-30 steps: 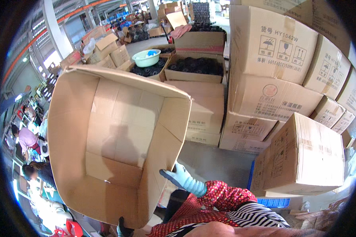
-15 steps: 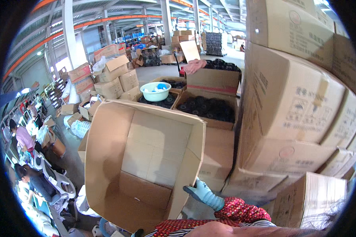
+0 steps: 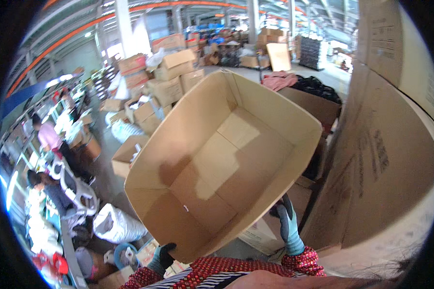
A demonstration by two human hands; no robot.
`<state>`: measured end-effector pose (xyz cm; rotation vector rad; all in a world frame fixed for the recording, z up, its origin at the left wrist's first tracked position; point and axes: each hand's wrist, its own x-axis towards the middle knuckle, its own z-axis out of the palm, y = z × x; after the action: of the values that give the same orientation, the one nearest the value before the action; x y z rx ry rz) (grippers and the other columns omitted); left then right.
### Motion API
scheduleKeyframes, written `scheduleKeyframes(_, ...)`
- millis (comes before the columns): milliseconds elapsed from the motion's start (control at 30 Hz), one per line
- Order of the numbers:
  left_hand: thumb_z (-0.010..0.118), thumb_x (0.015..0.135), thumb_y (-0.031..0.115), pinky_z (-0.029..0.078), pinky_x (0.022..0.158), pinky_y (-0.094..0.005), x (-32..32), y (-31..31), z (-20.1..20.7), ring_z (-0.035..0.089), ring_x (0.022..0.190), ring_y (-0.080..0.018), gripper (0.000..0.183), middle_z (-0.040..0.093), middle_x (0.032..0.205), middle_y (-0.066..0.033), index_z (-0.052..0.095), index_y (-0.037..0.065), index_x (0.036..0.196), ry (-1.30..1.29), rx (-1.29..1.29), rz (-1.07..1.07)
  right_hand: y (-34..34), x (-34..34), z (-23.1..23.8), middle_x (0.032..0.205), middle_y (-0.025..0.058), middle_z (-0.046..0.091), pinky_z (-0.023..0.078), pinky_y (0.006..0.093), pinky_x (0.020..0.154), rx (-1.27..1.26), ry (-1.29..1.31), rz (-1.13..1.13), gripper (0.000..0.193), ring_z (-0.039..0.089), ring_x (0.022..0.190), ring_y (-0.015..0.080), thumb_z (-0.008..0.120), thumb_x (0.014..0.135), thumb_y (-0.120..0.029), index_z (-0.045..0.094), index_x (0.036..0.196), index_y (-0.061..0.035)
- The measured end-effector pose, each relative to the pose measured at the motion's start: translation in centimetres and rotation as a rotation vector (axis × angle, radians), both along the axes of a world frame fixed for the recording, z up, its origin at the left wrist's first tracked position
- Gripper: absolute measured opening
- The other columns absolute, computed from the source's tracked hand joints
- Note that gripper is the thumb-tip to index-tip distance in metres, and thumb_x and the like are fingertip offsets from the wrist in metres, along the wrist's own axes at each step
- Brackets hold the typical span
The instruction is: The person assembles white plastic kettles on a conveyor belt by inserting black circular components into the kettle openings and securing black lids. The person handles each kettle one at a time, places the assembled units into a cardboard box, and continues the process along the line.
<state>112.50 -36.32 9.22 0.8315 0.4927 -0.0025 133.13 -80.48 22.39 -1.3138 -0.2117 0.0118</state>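
A large brown cardboard box [image 3: 217, 178] fills the middle of the view, tilted, its open side facing me. Its inside holds only a small pale scrap [image 3: 186, 208] on one panel. My left hand [image 3: 162, 258], in a light blue and black work glove, closes on the box's lower left rim. On the lower right side, my right hand [image 3: 287, 219], gloved the same way, grips the box's edge; some fingers are hidden behind the cardboard. Both forearms wear red patterned sleeves.
Tall stacked cartons [image 3: 371, 159] rise close on the right. Beyond the box sits an open carton [image 3: 313, 106] of black items with a pink cloth [image 3: 279, 80]. A white sack [image 3: 115, 224] stands at lower left; people work along a bench [image 3: 65, 241] farther left.
The box has turned and tilted, its far corner rising, and now covers the basin and part of the black items. My left hand has come into clearer view on its rim.
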Motion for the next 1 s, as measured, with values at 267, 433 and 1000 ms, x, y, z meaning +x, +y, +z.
scheduleKeyframes(267, 0.069, 0.084, 0.008, 0.054, 0.103, -0.0465, -4.0, -0.6, 3.8, 0.066, 0.113, -0.0316, 0.043, 0.069, 0.12, -0.0116, 0.063, -0.001, 0.125, 0.011, 0.14, 0.449, 6.9, 12.8, -15.0, 0.152, 0.0191, 0.05, 0.039, 0.0477, 0.113, -0.717, 0.152, -0.008, 0.065, 0.052, 0.136, 0.0352, 0.063, 0.1, -0.046, 0.047, 0.153, -0.0115)
scheduleKeyframes(433, 0.068, 0.082, 0.01, 0.055, 0.1, -0.0443, -4.5, 2.9, 3.6, 0.066, 0.111, -0.0291, 0.044, 0.067, 0.118, -0.0106, 0.063, -0.001, 0.125, 0.049, 0.283, 0.637, 15.2, 18.9, -22.5, 0.151, 0.0211, 0.05, 0.031, 0.0581, 0.114, -1.165, -0.187, 0.06, 0.071, 0.046, 0.138, 0.0398, 0.059, 0.097, -0.055, 0.044, 0.155, -0.0163)
scheduleKeyframes(1000, 0.067, 0.089, 0.012, 0.055, 0.09, -0.0395, 10.2, 38.8, -5.5, 0.067, 0.097, -0.0219, 0.023, 0.068, 0.106, -0.0073, 0.068, 0.0, 0.108, 0.256, 0.327, 0.675, 25.4, 31.2, -30.9, 0.167, 0.0301, 0.016, 0.024, 0.0702, 0.117, -1.673, 0.089, 0.554, 0.108, 0.014, 0.155, 0.0499, 0.069, 0.082, -0.068, 0.022, 0.165, -0.0183)
